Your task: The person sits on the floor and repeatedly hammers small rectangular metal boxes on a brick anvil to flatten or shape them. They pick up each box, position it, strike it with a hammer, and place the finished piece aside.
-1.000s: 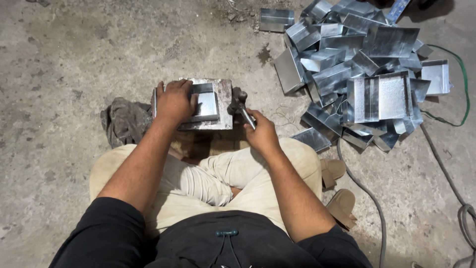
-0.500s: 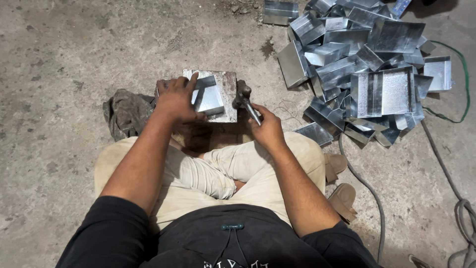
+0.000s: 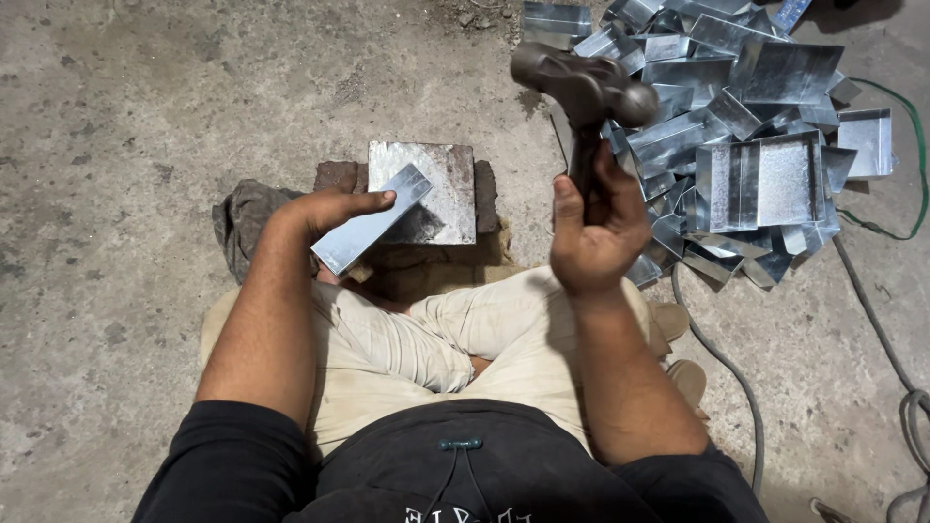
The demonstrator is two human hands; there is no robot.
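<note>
My left hand [image 3: 325, 211] holds a folded sheet-metal piece [image 3: 373, 219] tilted on edge against a square steel block [image 3: 438, 192] that rests on the floor in front of my crossed legs. My right hand [image 3: 596, 228] grips the handle of a hammer, and the dark hammer head [image 3: 581, 85] is raised high above the block, to its right. The block's top face is bare apart from the tilted piece.
A large pile of bent sheet-metal trays [image 3: 736, 136] lies on the concrete floor at the upper right. A grey rag [image 3: 242, 218] sits left of the block. A grey cable [image 3: 736, 387] and a green cable [image 3: 906, 165] run along the right side.
My right hand has lifted the hammer from beside the block to high above it. My left hand has turned the metal piece from flat on the block to tilted on its edge.
</note>
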